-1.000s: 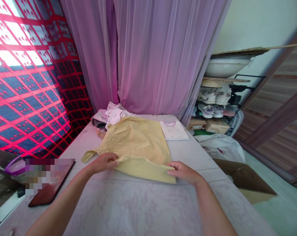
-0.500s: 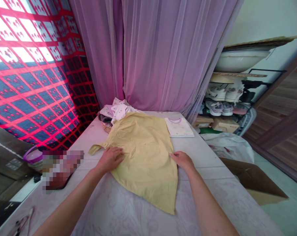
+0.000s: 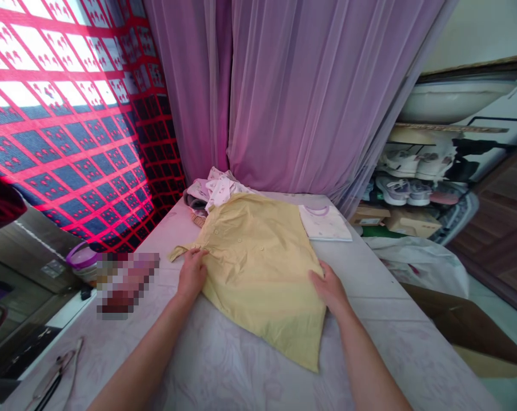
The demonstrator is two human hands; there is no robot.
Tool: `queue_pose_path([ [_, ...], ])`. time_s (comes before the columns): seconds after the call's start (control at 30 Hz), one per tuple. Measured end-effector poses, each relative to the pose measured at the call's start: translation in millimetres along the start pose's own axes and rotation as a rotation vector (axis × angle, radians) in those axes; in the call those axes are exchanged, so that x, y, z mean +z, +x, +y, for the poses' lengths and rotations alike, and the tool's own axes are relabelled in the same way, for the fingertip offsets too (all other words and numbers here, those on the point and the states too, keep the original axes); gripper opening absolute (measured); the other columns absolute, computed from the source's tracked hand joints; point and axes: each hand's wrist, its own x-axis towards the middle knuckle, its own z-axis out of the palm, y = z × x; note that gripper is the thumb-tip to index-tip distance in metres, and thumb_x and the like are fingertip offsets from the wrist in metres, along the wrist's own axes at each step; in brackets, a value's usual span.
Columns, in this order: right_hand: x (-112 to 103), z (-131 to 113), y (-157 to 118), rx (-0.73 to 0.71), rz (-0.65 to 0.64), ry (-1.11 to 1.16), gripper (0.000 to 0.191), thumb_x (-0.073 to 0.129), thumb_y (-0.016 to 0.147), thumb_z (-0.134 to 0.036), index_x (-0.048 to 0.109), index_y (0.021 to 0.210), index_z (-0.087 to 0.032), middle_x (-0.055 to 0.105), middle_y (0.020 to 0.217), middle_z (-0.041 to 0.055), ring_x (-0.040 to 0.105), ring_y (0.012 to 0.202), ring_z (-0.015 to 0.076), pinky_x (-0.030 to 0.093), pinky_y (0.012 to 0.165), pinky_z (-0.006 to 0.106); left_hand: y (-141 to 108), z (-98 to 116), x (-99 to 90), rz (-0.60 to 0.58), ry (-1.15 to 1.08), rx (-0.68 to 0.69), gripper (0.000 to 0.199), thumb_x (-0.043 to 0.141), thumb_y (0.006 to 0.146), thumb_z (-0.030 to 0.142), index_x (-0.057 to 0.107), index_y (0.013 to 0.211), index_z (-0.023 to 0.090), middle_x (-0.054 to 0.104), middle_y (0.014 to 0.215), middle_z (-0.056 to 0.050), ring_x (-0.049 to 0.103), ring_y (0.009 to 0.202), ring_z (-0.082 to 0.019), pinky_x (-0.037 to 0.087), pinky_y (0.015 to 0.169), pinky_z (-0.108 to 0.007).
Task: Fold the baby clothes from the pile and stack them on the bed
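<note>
A pale yellow garment with several buttons lies spread on the covered surface, its narrow strap-like piece sticking out at the left. At that left edge, beside the strap, my left hand has its fingers closed on the cloth; its fingertips are partly hard to make out. My right hand pinches the right edge, thumb on top and the other fingers partly hidden. The garment's lower corner points toward me, off to the right.
Behind the garment sit a folded white top and a heap of patterned clothes. At left lie a blurred-out item and a cable. An open cardboard box and a shoe rack stand at right.
My left hand has slid left off the cloth's face to the edge by the strap. My right hand has shifted slightly toward me along the right edge. The view has turned a little left.
</note>
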Motion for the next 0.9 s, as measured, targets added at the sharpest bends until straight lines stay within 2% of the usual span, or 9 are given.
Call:
queue_pose_path([
  [0.1, -29.8, 6.1, 15.0, 0.082, 0.032, -0.151, 0.064, 0.048, 0.083, -0.046, 0.038, 0.139, -0.016, 0.071, 0.09, 0.0071, 0.066, 0.083, 0.0214, 0.049, 0.074, 0.03, -12.1, 18.2, -1.9, -0.074, -0.078, -0.017, 0.047, 0.046, 0.066, 0.004, 0.066, 0.103, 0.023, 0.056, 0.111, -0.005, 0.06, 0.096, -0.018, 0.051, 0.083, -0.03],
  [0.23, -52.9, 13.2, 20.2, 0.105, 0.016, -0.437, 0.064, 0.047, 0.082, -0.052, 0.042, 0.137, -0.019, 0.068, 0.107, 0.0114, 0.064, 0.095, 0.0264, 0.047, 0.08, 0.035, -27.6, 33.6, -5.1, -0.258, -0.098, -0.012, 0.044, 0.047, 0.066, 0.004, 0.066, 0.102, 0.022, 0.058, 0.107, -0.003, 0.061, 0.087, -0.015, 0.05, 0.077, -0.027],
  [0.37, -42.9, 14.6, 5.6, 0.112, -0.056, -0.491, 0.059, 0.038, 0.087, -0.049, 0.041, 0.138, -0.018, 0.065, 0.115, 0.0132, 0.063, 0.1, 0.027, 0.046, 0.081, 0.035, -24.8, 31.1, -10.6, -0.307, -0.041, -0.032, 0.042, 0.045, 0.069, 0.006, 0.065, 0.102, 0.021, 0.059, 0.109, -0.004, 0.061, 0.087, -0.016, 0.049, 0.077, -0.027],
  [0.53, -31.4, 9.4, -9.3, 0.114, 0.008, -0.477, 0.054, 0.034, 0.089, -0.045, 0.044, 0.136, -0.02, 0.067, 0.111, 0.0132, 0.064, 0.095, 0.0264, 0.046, 0.078, 0.035, -14.0, 25.3, -23.4, -0.37, 0.069, 0.009, 0.041, 0.045, 0.071, 0.009, 0.065, 0.104, 0.022, 0.063, 0.109, -0.004, 0.061, 0.093, -0.017, 0.047, 0.082, -0.027],
  [0.63, -33.7, 7.0, -12.8, 0.128, 0.013, -0.472, 0.054, 0.035, 0.088, -0.045, 0.045, 0.135, -0.02, 0.067, 0.109, 0.0138, 0.064, 0.092, 0.027, 0.047, 0.076, 0.035, -10.8, 28.1, -35.6, -0.405, 0.127, -0.037, 0.032, 0.047, 0.078, 0.021, 0.065, 0.105, 0.023, 0.066, 0.106, -0.003, 0.063, 0.088, -0.019, 0.047, 0.076, -0.028],
  [0.7, -35.9, 5.9, -14.3, 0.137, 0.011, -0.487, 0.055, 0.036, 0.088, -0.046, 0.046, 0.135, -0.02, 0.068, 0.107, 0.0141, 0.064, 0.091, 0.0276, 0.047, 0.075, 0.036, -9.4, 30.3, -42.3, -0.375, 0.174, -0.081, 0.03, 0.045, 0.083, 0.029, 0.065, 0.106, 0.023, 0.068, 0.103, -0.004, 0.063, 0.086, -0.02, 0.047, 0.073, -0.029],
  [0.73, -36.9, 5.4, -14.9, 0.142, 0.007, -0.5, 0.055, 0.036, 0.088, -0.046, 0.046, 0.135, -0.02, 0.068, 0.106, 0.0142, 0.064, 0.091, 0.028, 0.047, 0.075, 0.036, -8.9, 31.0, -44.2, -0.343, 0.193, -0.067, 0.03, 0.045, 0.084, 0.031, 0.065, 0.105, 0.023, 0.068, 0.103, -0.004, 0.063, 0.088, -0.021, 0.047, 0.073, -0.03],
  [0.8, -38.6, 4.5, -15.8, 0.155, 0.001, -0.525, 0.055, 0.037, 0.088, -0.047, 0.045, 0.136, -0.021, 0.068, 0.104, 0.0144, 0.064, 0.091, 0.0288, 0.047, 0.075, 0.037, -8.8, 31.1, -44.0, -0.282, 0.2, 0.06, 0.028, 0.046, 0.085, 0.03, 0.067, 0.102, 0.023, 0.068, 0.102, -0.005, 0.062, 0.094, -0.022, 0.046, 0.081, -0.032],
  [0.9, -41.0, 3.8, -17.1, 0.199, -0.008, -0.525, 0.057, 0.036, 0.088, -0.049, 0.042, 0.138, -0.021, 0.067, 0.107, 0.0144, 0.063, 0.093, 0.0296, 0.047, 0.076, 0.038, -11.2, 30.0, -35.3, -0.332, 0.126, 0.35, 0.023, 0.05, 0.084, 0.028, 0.069, 0.097, 0.024, 0.068, 0.105, -0.005, 0.059, 0.101, -0.021, 0.043, 0.091, -0.034],
])
